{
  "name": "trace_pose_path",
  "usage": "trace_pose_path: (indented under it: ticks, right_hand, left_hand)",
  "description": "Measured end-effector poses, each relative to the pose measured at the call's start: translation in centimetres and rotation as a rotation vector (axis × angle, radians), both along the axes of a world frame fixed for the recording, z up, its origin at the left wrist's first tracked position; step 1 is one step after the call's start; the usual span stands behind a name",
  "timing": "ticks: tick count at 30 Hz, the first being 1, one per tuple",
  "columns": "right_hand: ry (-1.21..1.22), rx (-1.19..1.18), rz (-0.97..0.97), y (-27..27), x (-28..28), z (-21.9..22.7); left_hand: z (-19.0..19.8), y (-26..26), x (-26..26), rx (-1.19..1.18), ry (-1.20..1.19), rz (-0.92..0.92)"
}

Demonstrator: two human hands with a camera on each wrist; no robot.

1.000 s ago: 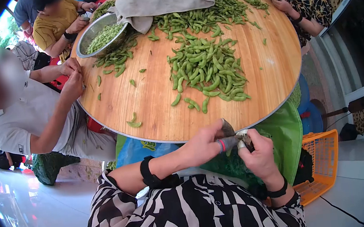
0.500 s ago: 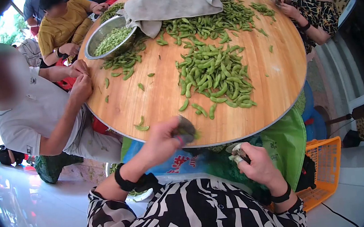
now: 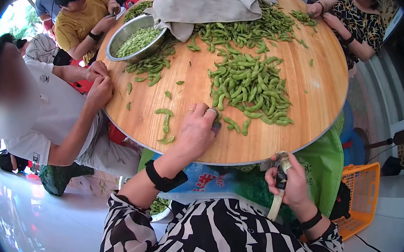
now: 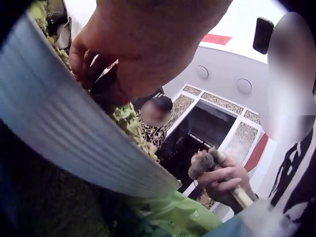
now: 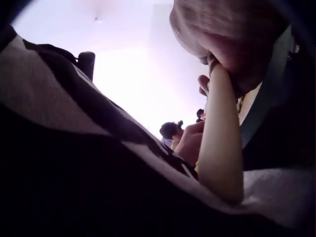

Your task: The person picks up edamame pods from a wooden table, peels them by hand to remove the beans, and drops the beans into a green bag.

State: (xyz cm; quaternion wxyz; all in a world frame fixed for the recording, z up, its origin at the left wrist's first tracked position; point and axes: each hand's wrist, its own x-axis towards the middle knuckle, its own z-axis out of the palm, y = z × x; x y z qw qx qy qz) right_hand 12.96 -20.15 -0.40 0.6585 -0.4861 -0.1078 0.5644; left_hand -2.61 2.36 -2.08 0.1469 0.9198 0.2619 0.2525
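Note:
My left hand (image 3: 197, 131) is over the front of the wooden table, fingers bent down beside the near-left edge of a pile of green soybean pods (image 3: 247, 83). A dark wrap shows on its thumb; its fingertips are hidden, so I cannot tell what they hold. Three pods (image 3: 166, 125) lie just left of it. At the table's front edge my right hand (image 3: 290, 180) grips a pale, smooth, rod-like handle (image 5: 219, 138), which points down toward the striped shirt. Grey and pale wraps (image 4: 202, 165) cover fingers of that hand.
A metal colander (image 3: 116, 51) of shelled beans stands at the table's (image 3: 187, 88) left, beside a grey cloth (image 3: 212, 0) over more pods. People sit around. A green bag (image 3: 324, 167) hangs at the front edge; an orange crate (image 3: 369, 191) stands at right.
My left hand has left the right hand and moved forward and left onto the tabletop by the pods. Another pod lies left of it. The right hand has turned, showing the pale handle.

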Motion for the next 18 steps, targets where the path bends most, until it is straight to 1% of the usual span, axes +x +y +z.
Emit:
trace_pose_path:
  ticks: [1,3,4,5,6,7,9,11,12,13,15,16,17,18]
  right_hand:
    - [-0.003,0.0,-0.002,-0.1,0.0,-0.2]
    - [0.021,0.078,0.117,-0.4,0.0,-0.7]
    - [0.019,0.065,0.136,-0.1,-0.1,-0.4]
    - [0.02,0.066,0.125,0.2,0.1,-0.1]
    - [-0.017,0.039,0.182,0.8,0.4,0.2]
    - [-0.055,0.012,0.236,1.3,0.6,0.7]
    - [-0.059,-0.002,0.22,2.4,0.4,1.9]
    - [-0.057,0.006,0.236,3.1,0.2,2.8]
    - [-0.045,0.047,0.261,3.1,0.4,2.6]
    - [-0.051,0.051,0.245,3.1,0.4,2.7]
    - [-0.085,0.075,0.263,3.2,0.4,2.7]
    - [-0.093,0.09,0.272,3.1,0.4,2.8]
    - [-0.094,0.095,0.263,3.1,0.4,2.8]
    - [-0.133,0.117,0.276,3.1,0.4,2.8]
  left_hand:
    - [-0.2,0.1,0.1,0.0,-0.003,-0.002]
    - [-0.1,0.3,0.2,-0.072,0.019,0.01]
    - [0.4,0.2,0.2,-0.073,0.022,0.0]
    - [1.1,-0.2,0.1,-0.391,0.006,0.031]
    - [2.0,-0.7,0.1,-0.709,-0.008,0.062]
    - [2.5,-1.3,0.2,-0.705,-0.003,0.049]
    - [3.3,-2.8,0.6,-1.123,-0.246,-0.019]
    - [3.7,-4.0,1.0,-1.096,-0.258,-0.086]
    - [3.8,-4.5,1.2,-1.073,-0.281,-0.133]
    - [3.7,-4.8,1.5,-1.071,-0.276,-0.149]
    - [3.7,-5.4,2.1,-1.214,-0.356,-0.193]
    - [3.4,-5.6,2.4,-1.247,-0.402,-0.184]
    - [3.3,-5.7,2.6,-1.244,-0.395,-0.191]
    - [3.3,-5.7,2.9,-1.28,-0.453,-0.191]
